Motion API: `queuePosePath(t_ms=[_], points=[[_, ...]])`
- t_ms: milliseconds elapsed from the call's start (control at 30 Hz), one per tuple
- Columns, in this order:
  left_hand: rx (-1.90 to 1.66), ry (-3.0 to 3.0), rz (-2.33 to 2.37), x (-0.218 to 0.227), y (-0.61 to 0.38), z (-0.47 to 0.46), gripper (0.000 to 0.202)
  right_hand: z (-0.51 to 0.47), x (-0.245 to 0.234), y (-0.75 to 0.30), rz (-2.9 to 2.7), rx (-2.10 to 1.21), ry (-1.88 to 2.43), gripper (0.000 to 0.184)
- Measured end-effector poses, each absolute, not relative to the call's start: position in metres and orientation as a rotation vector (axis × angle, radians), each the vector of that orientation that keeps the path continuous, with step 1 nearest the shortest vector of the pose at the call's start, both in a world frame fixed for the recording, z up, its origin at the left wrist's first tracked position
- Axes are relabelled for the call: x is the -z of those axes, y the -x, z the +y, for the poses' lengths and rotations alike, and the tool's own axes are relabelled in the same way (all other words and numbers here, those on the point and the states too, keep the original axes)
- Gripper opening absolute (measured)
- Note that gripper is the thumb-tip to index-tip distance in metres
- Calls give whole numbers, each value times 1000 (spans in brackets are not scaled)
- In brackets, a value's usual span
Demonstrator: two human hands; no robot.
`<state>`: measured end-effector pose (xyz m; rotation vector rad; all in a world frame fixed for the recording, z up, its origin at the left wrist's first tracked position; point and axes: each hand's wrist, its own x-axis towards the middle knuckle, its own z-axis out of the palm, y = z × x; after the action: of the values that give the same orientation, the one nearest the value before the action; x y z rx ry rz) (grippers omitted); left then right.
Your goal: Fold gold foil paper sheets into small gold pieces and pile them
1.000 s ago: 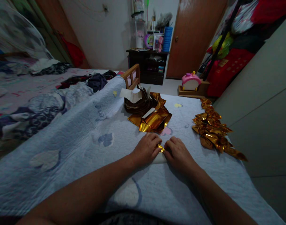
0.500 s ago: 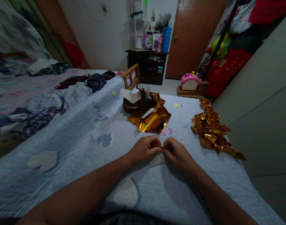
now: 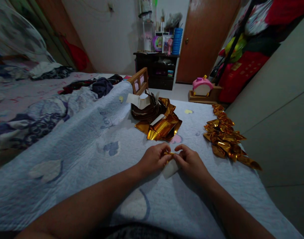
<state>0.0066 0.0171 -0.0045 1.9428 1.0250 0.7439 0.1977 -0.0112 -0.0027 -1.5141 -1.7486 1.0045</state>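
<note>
My left hand [image 3: 153, 158] and my right hand [image 3: 190, 162] meet fingertip to fingertip over a small sheet of gold foil paper [image 3: 169, 153]. Both hands pinch it, and its pale underside hangs below my fingers just above the light blue quilt [image 3: 87, 156]. A loose stack of gold foil sheets [image 3: 161, 127] lies a short way beyond my hands. Several folded gold pieces [image 3: 224, 136] lie in a row to the right of my right hand.
A dark coil of paper strips with a white band [image 3: 144, 108] sits behind the gold stack, beside a small wooden frame [image 3: 140, 80]. Crumpled bedding and clothes [image 3: 42, 99] lie to the left. A pale cabinet wall [image 3: 278, 109] stands close on the right.
My hands have lifted the gold paper off the quilt and drawn closer together. The paper's pale underside now hangs lower between them.
</note>
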Motion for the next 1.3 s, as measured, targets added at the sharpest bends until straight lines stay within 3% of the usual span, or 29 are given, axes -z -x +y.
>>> queuePosePath(t_ms=[167, 400, 600, 800, 967, 1300], points=[[-671, -2237, 1182, 7, -9, 22, 5, -11, 7, -199, -1952, -634, 1650, 14], [-689, -2387, 1211, 15, -7, 26, 5, -13, 3, -204, -2087, -608, 1641, 11], [-613, -2392, 1064, 21, -7, 28, 9, -22, -2, -207, -2301, -565, 1443, 38], [-558, -2399, 1030, 16, -2, 30, 9, -20, -1, -205, -2321, -519, 1429, 24], [-481, -2369, 924, 6, 7, 32, 13, -20, 0, -199, -2332, -365, 1359, 23], [-390, -2274, 748, -4, 17, 35, 22, -26, 1, -181, -2457, -492, 1092, 5]])
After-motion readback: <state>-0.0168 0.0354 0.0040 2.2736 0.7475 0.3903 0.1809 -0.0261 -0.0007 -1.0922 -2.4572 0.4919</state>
